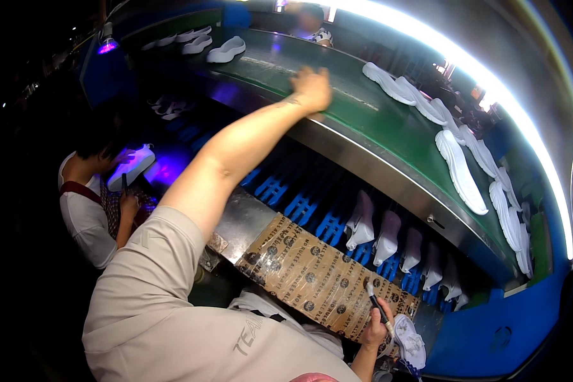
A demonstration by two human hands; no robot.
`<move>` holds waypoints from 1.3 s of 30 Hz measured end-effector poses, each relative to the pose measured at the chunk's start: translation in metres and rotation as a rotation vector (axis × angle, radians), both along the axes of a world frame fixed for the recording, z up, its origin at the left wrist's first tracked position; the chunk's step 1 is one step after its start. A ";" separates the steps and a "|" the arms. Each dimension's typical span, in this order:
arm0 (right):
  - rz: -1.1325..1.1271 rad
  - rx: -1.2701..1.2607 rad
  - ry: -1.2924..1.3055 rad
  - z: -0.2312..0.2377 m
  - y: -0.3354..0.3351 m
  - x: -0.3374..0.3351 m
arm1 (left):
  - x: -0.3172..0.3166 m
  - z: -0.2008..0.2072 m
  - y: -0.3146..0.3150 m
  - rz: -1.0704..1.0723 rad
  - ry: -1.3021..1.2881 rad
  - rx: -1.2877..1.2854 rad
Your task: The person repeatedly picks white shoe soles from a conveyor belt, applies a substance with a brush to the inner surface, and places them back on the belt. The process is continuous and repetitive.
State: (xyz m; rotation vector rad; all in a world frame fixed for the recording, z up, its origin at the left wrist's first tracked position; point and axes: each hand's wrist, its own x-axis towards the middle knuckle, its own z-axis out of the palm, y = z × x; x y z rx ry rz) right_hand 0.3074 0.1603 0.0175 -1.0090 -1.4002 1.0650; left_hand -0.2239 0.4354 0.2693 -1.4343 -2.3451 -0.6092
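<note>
My left arm stretches out over the green conveyor belt [344, 108]. My left hand [312, 90] is above the belt, slightly blurred, its fingers apart and nothing visible in them. White shoe soles lie to either side of it; the closest on the left is a chunky white sole [226, 49]. Low on the right, my right hand [374, 328] is closed around a brush [381, 312] with a dark handle and pale bristles pointing up. Against that hand is a white shoe upper [410, 340]; whether the fingers also grip it is hidden.
A cardboard-covered ledge [318, 274] runs before me. Under the belt, blue racks [299, 207] carry several white shoe uppers [387, 235]. More soles [459, 172] line the belt's right side. A co-worker [86, 197] at left holds a shoe under violet light. A bright tube lamp [490, 83] arches overhead.
</note>
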 end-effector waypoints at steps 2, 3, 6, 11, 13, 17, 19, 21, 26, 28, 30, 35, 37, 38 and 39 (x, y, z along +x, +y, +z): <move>0.016 -0.001 -0.028 -0.017 -0.002 -0.001 | -0.081 0.005 -0.007 0.278 -0.143 -0.058; -0.001 -0.065 -0.060 -0.019 -0.004 -0.005 | -0.133 -0.001 -0.012 0.393 -0.089 -0.005; 0.055 -0.153 -0.123 -0.022 -0.010 -0.022 | -0.244 -0.008 -0.029 0.552 -0.226 -0.067; 0.082 -0.162 -0.305 -0.058 -0.018 -0.037 | -0.367 -0.032 -0.033 0.235 -0.003 -0.076; 0.066 -0.209 -0.312 -0.056 -0.021 -0.039 | -0.365 -0.033 -0.026 0.169 0.012 0.016; 0.092 -0.141 -0.322 -0.043 -0.011 -0.047 | -0.381 -0.024 -0.050 0.259 0.147 0.065; 0.095 -0.135 -0.346 -0.040 -0.012 -0.048 | -0.357 -0.018 -0.061 0.202 0.091 0.101; 0.086 -0.140 -0.348 -0.040 -0.010 -0.051 | -0.332 -0.021 -0.082 0.108 0.026 0.191; 0.107 -0.328 -0.149 -0.040 -0.009 -0.046 | -0.152 -0.008 -0.166 -0.397 -0.761 0.662; 0.038 -0.248 -0.118 -0.041 -0.006 -0.049 | -0.137 -0.036 -0.186 -0.844 -1.395 0.819; -0.023 -0.382 0.051 -0.029 -0.004 -0.053 | -0.065 -0.049 -0.206 -0.983 -1.811 0.877; -0.063 -0.332 0.299 -0.004 0.005 -0.064 | 0.088 -0.103 -0.239 -0.607 -2.232 0.694; -0.013 -0.339 0.435 0.004 0.003 -0.066 | 0.125 -0.138 -0.260 -0.545 -2.123 0.456; 0.004 -0.353 0.511 0.011 0.002 -0.070 | 0.134 -0.167 -0.268 -0.575 -2.124 0.370; 0.040 -0.351 0.547 0.022 0.000 -0.076 | 0.153 -0.183 -0.276 -0.395 -2.380 0.373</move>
